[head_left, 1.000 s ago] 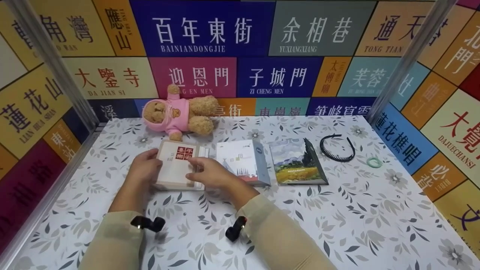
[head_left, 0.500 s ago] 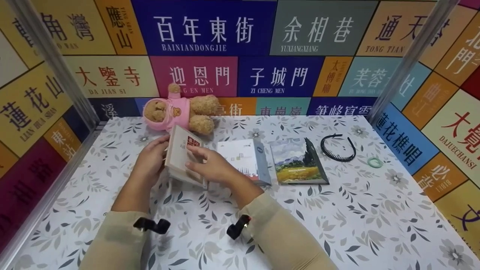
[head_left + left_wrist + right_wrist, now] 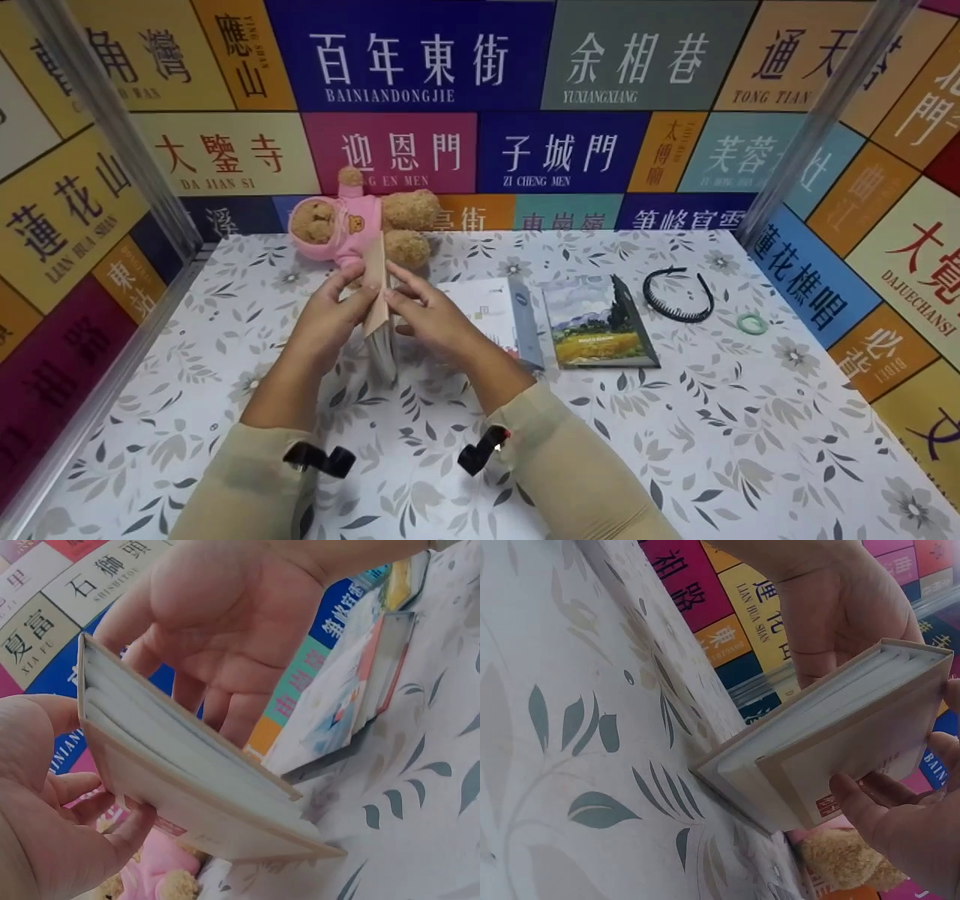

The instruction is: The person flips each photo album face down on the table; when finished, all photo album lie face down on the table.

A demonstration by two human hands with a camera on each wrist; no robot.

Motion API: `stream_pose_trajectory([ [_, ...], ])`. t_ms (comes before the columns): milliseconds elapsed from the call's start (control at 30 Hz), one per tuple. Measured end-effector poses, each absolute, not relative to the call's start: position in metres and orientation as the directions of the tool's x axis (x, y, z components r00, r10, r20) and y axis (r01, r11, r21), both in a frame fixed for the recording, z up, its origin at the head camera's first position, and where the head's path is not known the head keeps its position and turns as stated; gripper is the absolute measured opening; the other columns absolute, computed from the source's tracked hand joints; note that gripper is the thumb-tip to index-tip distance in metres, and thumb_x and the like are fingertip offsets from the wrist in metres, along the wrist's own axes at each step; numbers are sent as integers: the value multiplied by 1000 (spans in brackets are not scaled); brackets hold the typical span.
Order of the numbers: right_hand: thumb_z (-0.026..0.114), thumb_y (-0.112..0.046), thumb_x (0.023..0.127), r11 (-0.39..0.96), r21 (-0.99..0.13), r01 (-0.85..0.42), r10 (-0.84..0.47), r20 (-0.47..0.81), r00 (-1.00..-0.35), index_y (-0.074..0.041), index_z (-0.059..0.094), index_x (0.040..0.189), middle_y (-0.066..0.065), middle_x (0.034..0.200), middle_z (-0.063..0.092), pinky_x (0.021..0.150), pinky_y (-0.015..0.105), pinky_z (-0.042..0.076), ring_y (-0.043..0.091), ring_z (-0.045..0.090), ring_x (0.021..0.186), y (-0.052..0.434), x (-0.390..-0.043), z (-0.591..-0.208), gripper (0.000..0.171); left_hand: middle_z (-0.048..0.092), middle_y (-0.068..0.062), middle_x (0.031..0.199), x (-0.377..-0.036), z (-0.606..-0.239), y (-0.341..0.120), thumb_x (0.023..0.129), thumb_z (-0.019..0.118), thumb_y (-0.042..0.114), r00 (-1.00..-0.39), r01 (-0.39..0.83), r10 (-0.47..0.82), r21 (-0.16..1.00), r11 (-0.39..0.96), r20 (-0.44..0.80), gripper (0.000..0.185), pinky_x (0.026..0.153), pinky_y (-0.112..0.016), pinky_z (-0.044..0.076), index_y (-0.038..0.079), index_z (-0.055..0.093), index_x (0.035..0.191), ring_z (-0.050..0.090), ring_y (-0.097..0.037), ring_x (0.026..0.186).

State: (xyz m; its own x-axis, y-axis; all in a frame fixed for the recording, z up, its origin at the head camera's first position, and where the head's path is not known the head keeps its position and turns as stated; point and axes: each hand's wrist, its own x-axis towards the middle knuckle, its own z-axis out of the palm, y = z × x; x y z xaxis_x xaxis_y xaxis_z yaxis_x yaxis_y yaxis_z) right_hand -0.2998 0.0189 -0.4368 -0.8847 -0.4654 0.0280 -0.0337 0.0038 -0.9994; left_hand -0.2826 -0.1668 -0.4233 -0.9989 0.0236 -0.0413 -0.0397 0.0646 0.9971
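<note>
A beige hardcover book [image 3: 379, 326] stands on edge between my hands, its narrow side toward the head camera. Red printing [image 3: 826, 804] marks the cover in the right wrist view, and its white pages [image 3: 172, 724] show slightly fanned in the left wrist view. My left hand [image 3: 328, 324] holds the book from the left, thumb near the upper narrow side. From the other side my right hand [image 3: 439, 319] grips it with thumb and fingers. The book's lower corner is right at the patterned tablecloth.
Behind the book lies a teddy bear [image 3: 358, 225] in a pink hoodie. To the right are a white-and-blue book [image 3: 487, 307], a landscape-covered book [image 3: 596, 322], a black headband [image 3: 679, 313] and a green ring-shaped band [image 3: 752, 323]. Printed walls [image 3: 420, 60] border the table.
Both hands have raised the beige book from lying flat with its cover up and turned it on edge. The left hand has moved right. The other items stay in place.
</note>
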Motion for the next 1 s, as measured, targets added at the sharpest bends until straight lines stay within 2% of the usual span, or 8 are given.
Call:
stream_pose_trajectory([
  [67, 59, -37, 111, -5, -1000, 0, -462, 3, -887, -37, 41, 165, 13, 154, 55, 119, 62, 48, 32, 59, 143, 19, -301, -439, 57, 34, -10, 174, -283, -426, -168, 108, 64, 30, -998, -52, 21, 996, 78, -54, 70, 108, -26, 53, 12, 34, 169, 55, -26, 145],
  [133, 61, -37, 109, 8, -1000, 6, -456, -9, -890, -36, 43, 164, 13, 155, 54, 118, 60, 50, 32, 62, 140, 18, -302, -443, 57, 34, -9, 174, -285, -428, -170, 106, 66, 30, -998, -67, 18, 995, 73, -68, 74, 107, -24, 54, 14, 32, 169, 53, -25, 146],
  [233, 64, -34, 108, 34, -999, 0, -448, -15, -894, -33, 47, 162, 14, 159, 52, 115, 57, 53, 31, 65, 134, 18, -304, -447, 58, 36, -8, 172, -288, -430, -172, 104, 69, 29, -996, -92, 2, 994, 65, -92, 77, 115, -28, 52, 17, 31, 170, 49, -22, 148],
  [367, 67, -30, 106, 45, -999, 3, -438, -22, -898, -30, 49, 161, 15, 161, 51, 113, 55, 56, 32, 68, 129, 18, -306, -450, 59, 38, -8, 172, -290, -432, -175, 105, 65, 26, -994, -112, -5, 992, 61, -112, 73, 120, -33, 49, 19, 33, 170, 47, -22, 150],
  [533, 67, -24, 105, 27, -1000, 3, -426, -14, -905, -26, 48, 162, 19, 154, 55, 112, 58, 55, 34, 70, 125, 18, -307, -451, 60, 35, -10, 174, -292, -435, -177, 110, 54, 25, -988, -145, 56, 989, 7, -145, 69, 109, -24, 53, 15, 25, 172, 48, -24, 150],
  [667, 64, -20, 106, 11, -1000, -8, -422, 2, -907, -23, 46, 163, 21, 150, 58, 109, 55, 58, 36, 73, 120, 19, -306, -451, 60, 38, -13, 172, -292, -437, -176, 110, 54, 27, -988, -141, 67, 990, -9, -140, 70, 102, -21, 55, 11, 24, 171, 51, -26, 146],
  [833, 60, -14, 107, -49, -999, 2, -436, 19, -900, -20, 43, 165, 23, 149, 56, 106, 44, 62, 33, 72, 122, 19, -307, -451, 61, 38, -11, 172, -292, -440, -176, 109, 58, 29, -994, -95, 55, 995, 38, -97, 69, 115, -33, 50, 12, 30, 170, 50, -25, 147],
  [1000, 57, -10, 106, -82, -996, 28, -427, 10, -904, -16, 42, 165, 22, 146, 56, 105, 42, 62, 30, 73, 119, 20, -308, -451, 61, 34, -11, 175, -293, -442, -180, 112, 53, 33, -988, -112, 104, 994, 2, -112, 66, 129, -48, 40, 12, 29, 170, 41, -29, 157],
])
